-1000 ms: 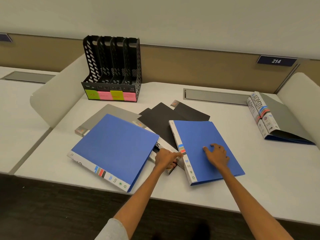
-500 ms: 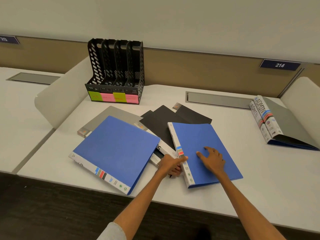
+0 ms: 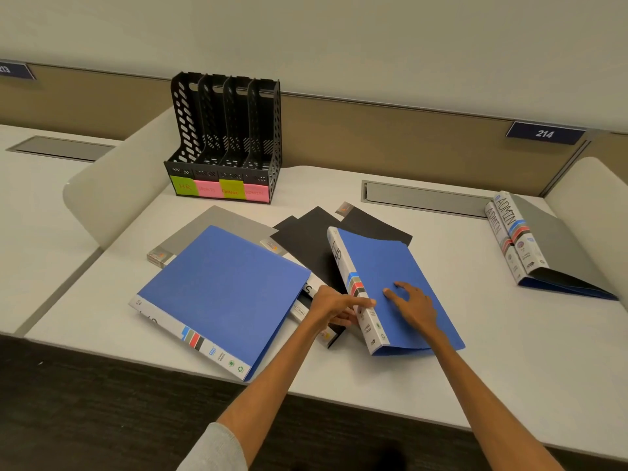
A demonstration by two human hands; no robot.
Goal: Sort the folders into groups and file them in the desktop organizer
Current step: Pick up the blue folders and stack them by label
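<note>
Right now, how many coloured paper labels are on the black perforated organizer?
4, along the organizer front, left to right: green label, pink label, second green label, second pink label. None looks hidden.

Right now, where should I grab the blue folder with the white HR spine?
Probably by the white spine of the blue HR folder, coming from the left hand's side: that edge is tilted up off the black folders, leaving finger room underneath.

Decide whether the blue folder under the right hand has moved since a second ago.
Yes. The HR folder has tilted up, spine edge lifting off the flat black folders, held by the left hand.
</note>
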